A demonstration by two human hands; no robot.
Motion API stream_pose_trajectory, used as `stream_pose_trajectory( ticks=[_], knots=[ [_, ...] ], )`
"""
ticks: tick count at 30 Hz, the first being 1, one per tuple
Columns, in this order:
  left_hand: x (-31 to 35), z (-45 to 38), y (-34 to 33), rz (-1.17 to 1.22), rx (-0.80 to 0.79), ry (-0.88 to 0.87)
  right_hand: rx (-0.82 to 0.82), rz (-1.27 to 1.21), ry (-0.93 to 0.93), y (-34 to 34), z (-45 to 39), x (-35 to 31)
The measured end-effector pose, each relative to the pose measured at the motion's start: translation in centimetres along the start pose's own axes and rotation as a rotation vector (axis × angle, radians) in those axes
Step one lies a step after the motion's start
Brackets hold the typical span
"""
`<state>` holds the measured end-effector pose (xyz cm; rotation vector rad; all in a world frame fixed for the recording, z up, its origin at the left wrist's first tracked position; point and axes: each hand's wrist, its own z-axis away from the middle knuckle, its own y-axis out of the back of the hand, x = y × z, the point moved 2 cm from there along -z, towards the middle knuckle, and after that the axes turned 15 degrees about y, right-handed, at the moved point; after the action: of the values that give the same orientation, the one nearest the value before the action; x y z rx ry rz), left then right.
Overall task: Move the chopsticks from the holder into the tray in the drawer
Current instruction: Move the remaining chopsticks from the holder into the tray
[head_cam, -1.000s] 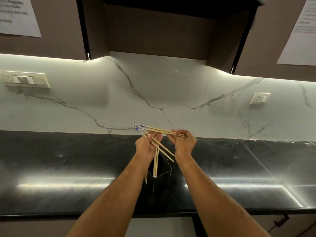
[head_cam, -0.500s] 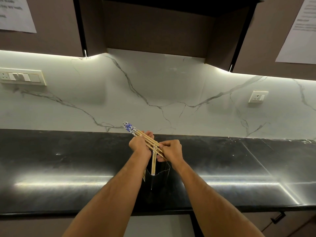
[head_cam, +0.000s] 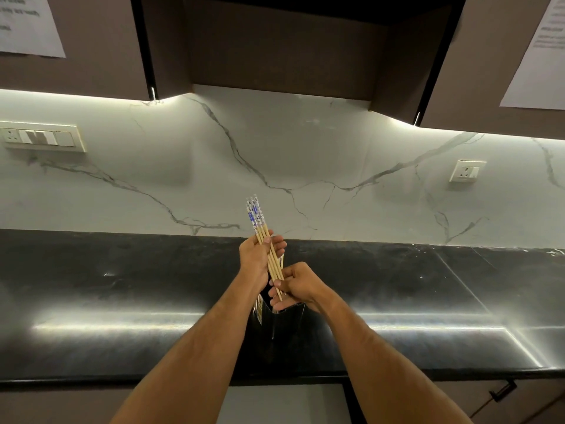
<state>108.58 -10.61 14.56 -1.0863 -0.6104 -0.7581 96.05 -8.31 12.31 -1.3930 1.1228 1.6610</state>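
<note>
Left hand (head_cam: 260, 258) grips a bundle of chopsticks (head_cam: 265, 240) partway up their length, thumb lying across the sticks and fingers curled behind. Right hand (head_cam: 295, 286) pinches the lower, plain wooden ends of the same bundle between thumb and fingertips. Bundle is held together, tilted, its blue-and-white patterned tops pointing up and to the left against the wall. Exact count of sticks hard to tell; at least three patterned tops show.

Both hands are directly above the holder (head_cam: 278, 324), a dark, tall, open-topped container standing upright on the black countertop (head_cam: 122, 289). The lower tips of the chopsticks sit just above its mouth; whether any sticks are inside it cannot be told.

Behind the countertop, a white marble wall (head_cam: 305, 154) with grey veins. A switch panel (head_cam: 42, 138) at left, a socket (head_cam: 467, 171) at right. Brown cabinets (head_cam: 275, 47) overhead, with paper sheets (head_cam: 29, 24) stuck on them.
</note>
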Motion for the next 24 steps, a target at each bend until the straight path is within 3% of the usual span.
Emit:
stream_pose_trajectory(
  ticks=[5, 8, 10, 15, 20, 24],
  knots=[
    [-0.3, -0.5, 0.8, -0.137, -0.025, 0.054, -0.089, -0.067, -0.069, 0.2, 0.2, 0.5],
    [-0.7, -0.5, 1.3, -0.299, -0.01, 0.021, -0.216, 0.147, -0.087, 1.2, 0.2, -0.2],
    [-1.1, -0.4, 1.9, -0.385, -0.02, 0.015, -0.151, 0.193, -0.006, 2.5, -0.2, -1.1],
    [-2.5, 0.2, 3.5, -0.521, -0.149, -0.014, 0.204, 0.156, 0.352, 4.5, -2.2, -4.5],
    [-3.3, 0.3, 3.8, -0.664, -0.213, 0.022, 0.16, 0.476, 0.554, 4.0, -3.5, -5.7],
    [-3.4, 0.5, 3.8, -0.725, -0.256, 0.041, 0.201, 0.573, 0.576, 4.1, -3.7, -5.2]
  ],
)
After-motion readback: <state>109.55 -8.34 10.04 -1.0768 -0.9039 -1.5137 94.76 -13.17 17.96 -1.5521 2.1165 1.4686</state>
